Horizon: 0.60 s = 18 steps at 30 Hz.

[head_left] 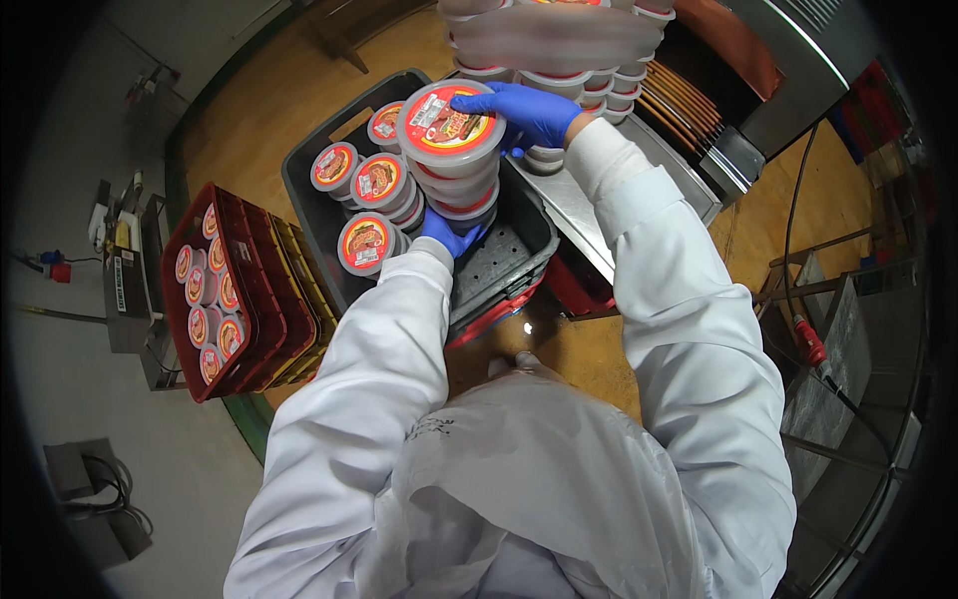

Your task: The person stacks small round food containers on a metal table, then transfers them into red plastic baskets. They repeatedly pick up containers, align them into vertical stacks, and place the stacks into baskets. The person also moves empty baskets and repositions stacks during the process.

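Observation:
Both my hands wear blue gloves and hold a tall stack of round plastic tubs [451,128] over the black crate [489,288]. My right hand [529,112] is wrapped over the far right side of the top tub, with fingers on its red and yellow label. Low at the stack's near side, my left hand [451,236] is closed against the bottom tubs; some of its fingers are hidden behind them. To the left, several shorter stacks of labelled tubs [377,182] stand inside the crate.
At left, a dark red crate [257,299] full of labelled tubs rests on yellow crates [299,290]. Many more tubs [489,52] are piled at the far side, beside a steel table [571,212]. A cable with a red plug [809,342] hangs at right.

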Tool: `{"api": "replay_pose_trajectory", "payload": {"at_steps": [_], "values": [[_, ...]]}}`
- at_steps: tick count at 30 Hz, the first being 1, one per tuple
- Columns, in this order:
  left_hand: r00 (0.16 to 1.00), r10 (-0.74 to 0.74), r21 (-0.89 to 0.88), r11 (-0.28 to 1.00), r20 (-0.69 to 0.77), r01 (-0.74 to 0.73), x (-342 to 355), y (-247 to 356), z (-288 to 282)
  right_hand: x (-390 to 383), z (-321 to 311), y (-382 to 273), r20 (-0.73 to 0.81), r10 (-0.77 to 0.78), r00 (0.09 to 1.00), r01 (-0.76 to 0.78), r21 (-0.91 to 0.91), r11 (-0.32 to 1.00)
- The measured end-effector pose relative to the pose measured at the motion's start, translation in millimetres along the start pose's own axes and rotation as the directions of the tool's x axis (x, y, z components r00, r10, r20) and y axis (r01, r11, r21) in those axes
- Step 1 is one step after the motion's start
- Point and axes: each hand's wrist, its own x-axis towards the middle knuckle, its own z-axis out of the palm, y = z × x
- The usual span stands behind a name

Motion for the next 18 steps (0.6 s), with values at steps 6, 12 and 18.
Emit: {"api": "replay_pose_trajectory", "payload": {"at_steps": [6,12,18], "values": [[0.940,0.120,0.189,0.964,0.319,-0.187,-137,8,23,-69,10,-71,-0.062,-0.263,0.963,0.261,-0.043,0.964],[0.681,0.135,0.281,0.841,0.720,-0.463,-185,-11,124,-226,-45,-173,-0.024,-0.407,0.913,0.407,0.100,0.908],[0.760,-0.199,0.209,0.974,0.618,0.084,-121,-104,219,-234,-159,-123,-0.222,-0.234,0.947,0.249,0.041,0.968]]}}
